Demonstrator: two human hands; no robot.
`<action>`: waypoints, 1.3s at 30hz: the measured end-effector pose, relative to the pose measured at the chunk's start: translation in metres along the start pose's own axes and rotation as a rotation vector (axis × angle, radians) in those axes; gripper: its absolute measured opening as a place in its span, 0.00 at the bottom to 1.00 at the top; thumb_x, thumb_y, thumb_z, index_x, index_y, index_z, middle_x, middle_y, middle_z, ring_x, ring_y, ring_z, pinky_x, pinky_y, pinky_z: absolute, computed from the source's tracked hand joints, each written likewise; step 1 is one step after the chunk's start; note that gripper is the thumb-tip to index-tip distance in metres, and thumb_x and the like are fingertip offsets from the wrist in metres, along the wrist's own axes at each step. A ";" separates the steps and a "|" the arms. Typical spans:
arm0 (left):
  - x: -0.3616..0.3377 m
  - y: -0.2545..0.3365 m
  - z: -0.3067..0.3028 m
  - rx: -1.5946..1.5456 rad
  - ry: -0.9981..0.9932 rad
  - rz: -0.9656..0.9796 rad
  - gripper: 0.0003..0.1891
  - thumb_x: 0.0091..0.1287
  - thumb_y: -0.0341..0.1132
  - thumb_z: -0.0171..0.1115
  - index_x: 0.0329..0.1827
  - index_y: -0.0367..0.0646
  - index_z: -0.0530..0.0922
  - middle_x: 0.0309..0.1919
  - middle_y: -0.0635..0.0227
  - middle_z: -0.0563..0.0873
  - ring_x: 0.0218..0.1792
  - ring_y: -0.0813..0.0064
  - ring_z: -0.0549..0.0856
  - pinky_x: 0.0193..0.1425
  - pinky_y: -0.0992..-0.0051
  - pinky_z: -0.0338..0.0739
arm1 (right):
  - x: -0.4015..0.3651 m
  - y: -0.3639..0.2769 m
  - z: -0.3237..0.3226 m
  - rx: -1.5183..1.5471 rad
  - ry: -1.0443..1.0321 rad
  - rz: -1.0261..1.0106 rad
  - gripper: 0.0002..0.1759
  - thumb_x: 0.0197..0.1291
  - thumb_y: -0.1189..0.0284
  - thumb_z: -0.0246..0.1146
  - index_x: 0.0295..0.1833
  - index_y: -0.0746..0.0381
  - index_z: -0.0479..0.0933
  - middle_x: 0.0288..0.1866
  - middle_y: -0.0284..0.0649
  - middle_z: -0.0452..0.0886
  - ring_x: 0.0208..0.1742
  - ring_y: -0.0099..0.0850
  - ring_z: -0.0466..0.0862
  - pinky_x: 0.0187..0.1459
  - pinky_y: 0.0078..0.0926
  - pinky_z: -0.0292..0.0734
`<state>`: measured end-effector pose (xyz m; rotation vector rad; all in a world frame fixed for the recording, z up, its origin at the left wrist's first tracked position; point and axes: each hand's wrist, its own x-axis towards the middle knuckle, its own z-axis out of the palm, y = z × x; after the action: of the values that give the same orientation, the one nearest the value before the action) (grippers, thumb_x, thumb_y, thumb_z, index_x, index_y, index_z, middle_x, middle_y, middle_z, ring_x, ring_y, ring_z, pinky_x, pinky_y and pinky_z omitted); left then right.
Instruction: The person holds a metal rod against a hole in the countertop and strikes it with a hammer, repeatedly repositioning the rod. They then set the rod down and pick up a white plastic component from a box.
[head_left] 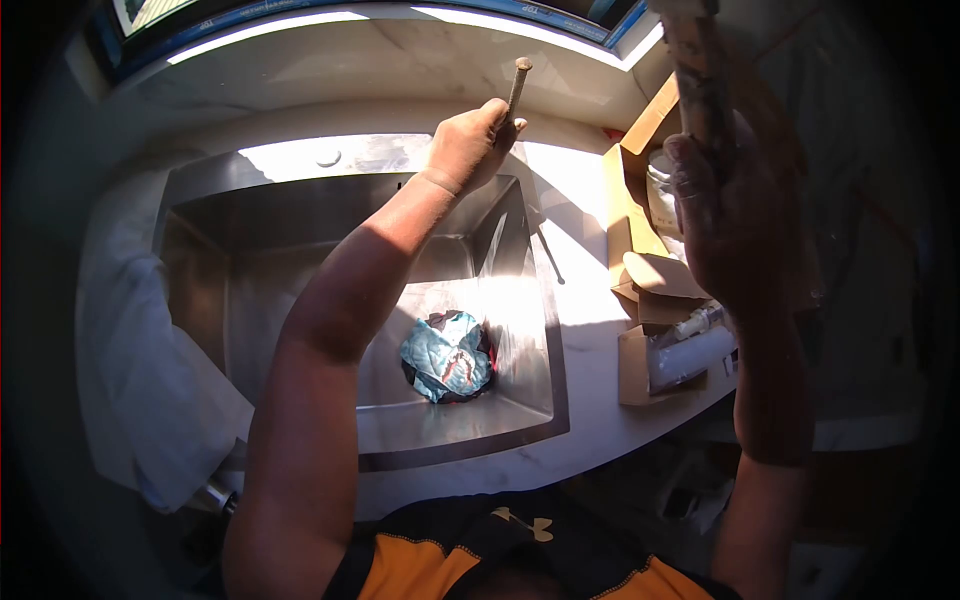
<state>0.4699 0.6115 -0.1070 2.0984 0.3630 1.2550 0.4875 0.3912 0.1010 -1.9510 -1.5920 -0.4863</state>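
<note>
My left hand (468,148) is closed around a thin metal rod or large nail (518,88) with a round head, held upright above the back right corner of the sink. On the right, in shadow, my right hand (738,220) is raised with its fingers wrapped round a thick, dull cylindrical tool (700,85), whose top reaches the frame's upper edge. Below my left forearm, a crumpled light-blue cloth or wrapper (447,357) lies in the steel sink (380,440).
Open cardboard boxes (628,225) with plastic-wrapped parts (692,357) stand on the counter (590,350) right of the sink. A white cloth (150,380) hangs over the left side. A window frame (400,12) runs along the back.
</note>
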 end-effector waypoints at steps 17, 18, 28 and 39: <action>-0.001 0.006 0.006 0.033 -0.029 0.049 0.12 0.66 0.39 0.64 0.31 0.43 0.73 0.19 0.66 0.82 0.21 0.69 0.83 0.28 0.73 0.75 | -0.006 0.024 -0.002 -0.179 -0.318 0.128 0.16 0.67 0.64 0.59 0.42 0.69 0.72 0.23 0.49 0.78 0.27 0.46 0.82 0.31 0.37 0.75; 0.000 0.004 0.004 0.064 -0.017 0.067 0.12 0.66 0.39 0.64 0.31 0.43 0.73 0.19 0.66 0.82 0.21 0.70 0.84 0.28 0.73 0.75 | 0.002 0.026 -0.007 -0.142 -0.295 0.132 0.16 0.67 0.64 0.59 0.43 0.69 0.72 0.24 0.50 0.78 0.27 0.46 0.82 0.32 0.38 0.75; 0.008 0.004 0.005 0.102 -0.033 0.107 0.13 0.66 0.40 0.64 0.30 0.44 0.72 0.18 0.67 0.82 0.21 0.71 0.84 0.27 0.73 0.75 | 0.014 0.006 -0.023 -0.057 -0.224 0.295 0.14 0.64 0.67 0.61 0.44 0.68 0.72 0.25 0.52 0.77 0.30 0.48 0.81 0.35 0.40 0.75; 0.004 -0.002 0.009 0.099 -0.051 0.143 0.13 0.66 0.40 0.64 0.29 0.45 0.71 0.17 0.69 0.82 0.20 0.72 0.84 0.26 0.73 0.75 | -0.024 0.034 0.002 -0.176 -0.093 0.044 0.16 0.66 0.63 0.60 0.40 0.68 0.73 0.26 0.49 0.78 0.28 0.43 0.81 0.34 0.39 0.74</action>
<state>0.4798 0.6117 -0.1082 2.2702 0.2617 1.2851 0.5152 0.3700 0.0785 -2.1628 -1.6066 -0.5413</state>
